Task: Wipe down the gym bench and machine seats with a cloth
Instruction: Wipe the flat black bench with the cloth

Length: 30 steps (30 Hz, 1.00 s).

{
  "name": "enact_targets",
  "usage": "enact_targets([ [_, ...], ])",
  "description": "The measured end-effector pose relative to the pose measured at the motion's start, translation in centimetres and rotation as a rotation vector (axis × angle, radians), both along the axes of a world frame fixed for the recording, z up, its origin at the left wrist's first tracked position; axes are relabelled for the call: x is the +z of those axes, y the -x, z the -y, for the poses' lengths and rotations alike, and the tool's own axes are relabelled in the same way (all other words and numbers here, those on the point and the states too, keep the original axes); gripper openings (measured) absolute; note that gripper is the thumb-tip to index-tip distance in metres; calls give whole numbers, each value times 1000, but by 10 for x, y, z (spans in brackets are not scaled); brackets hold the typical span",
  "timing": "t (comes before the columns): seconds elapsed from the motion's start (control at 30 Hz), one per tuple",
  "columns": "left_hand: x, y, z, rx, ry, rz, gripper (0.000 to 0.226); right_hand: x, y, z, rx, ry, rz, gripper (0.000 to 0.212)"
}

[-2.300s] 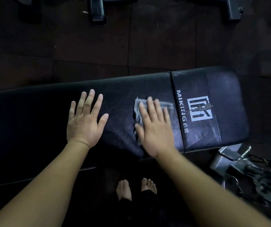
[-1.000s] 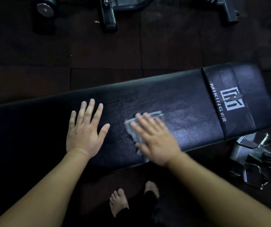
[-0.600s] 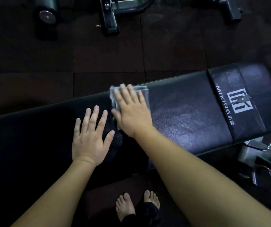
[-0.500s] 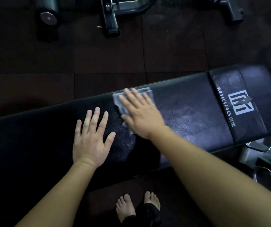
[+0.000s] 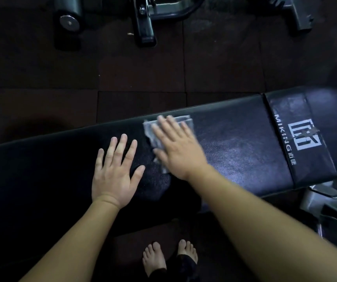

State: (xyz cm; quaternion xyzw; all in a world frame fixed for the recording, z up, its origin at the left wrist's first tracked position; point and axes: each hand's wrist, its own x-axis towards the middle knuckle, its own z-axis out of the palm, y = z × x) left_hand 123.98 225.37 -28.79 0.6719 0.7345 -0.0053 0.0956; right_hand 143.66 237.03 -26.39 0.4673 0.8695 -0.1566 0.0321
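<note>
black padded vinyl gym bench point(image 5: 234, 151) runs across the view, slanting up toward its right end, where a stitched panel carries a pale square logo point(image 5: 304, 137) and the lettering "miking".

a thin pale grey cloth point(image 5: 149, 129) lies flat on the bench's top, near its far edge and about midway along the visible pad. the right hand point(image 5: 177, 151) lies on it, palm down, fingers straight and slightly spread, pressing it to the pad; the cloth's edges show beyond the fingertips and beside the thumb. this hand is a little blurred.

the left hand point(image 5: 114, 176) rests flat on the bench just left of the cloth, fingers straight and fanned apart, holding nothing. the two hands are close but not touching.

beyond the bench's far edge lie dark square rubber floor tiles point(image 5: 143, 68), and on them a black metal machine frame point(image 5: 145, 23) and a black padded roller with a silver end cap point(image 5: 67, 13). on the near side of the bench stand two bare feet point(image 5: 154, 259). under the bench's right end sit shiny grey metal parts point(image 5: 326, 206), too dim to make out.
</note>
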Motion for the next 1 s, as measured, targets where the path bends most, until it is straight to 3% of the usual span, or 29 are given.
enact_targets([
  [0.13, 0, -1, 0, 1, -3, 12, 73, -4, -73, -43, -385, -37, 62, 72],
  [0.27, 0, 0, 0, 7, -1, 4, 72, -2, -18, -28, -638, -55, 97, 74],
  [0.4, 0, -1, 1, 4, 11, -21, 73, 4, 34, 19, -269, 25, 42, 72],
  [0.47, 0, -1, 1, 6, 11, -18, 73, 3, 12, 13, -71, 38, 18, 71],
  [0.53, 1, 0, 0, 11, 11, -4, 73, -3, -32, -11, -39, 20, 31, 72],
  [0.67, 1, -1, 0, 9, 15, 6, 73, -4, -95, -56, -511, -45, 79, 71],
  [0.77, 1, 0, 0, 5, 21, -5, 73, -3, -46, -47, -676, -35, 97, 74],
  [0.9, 0, -1, 0, 9, 12, 2, 73, 1, 12, -1, -274, -5, 25, 73],
  [1.0, 0, -1, 0, 5, 12, 16, 74, 0, -26, -16, 28, 1, -2, 72],
])
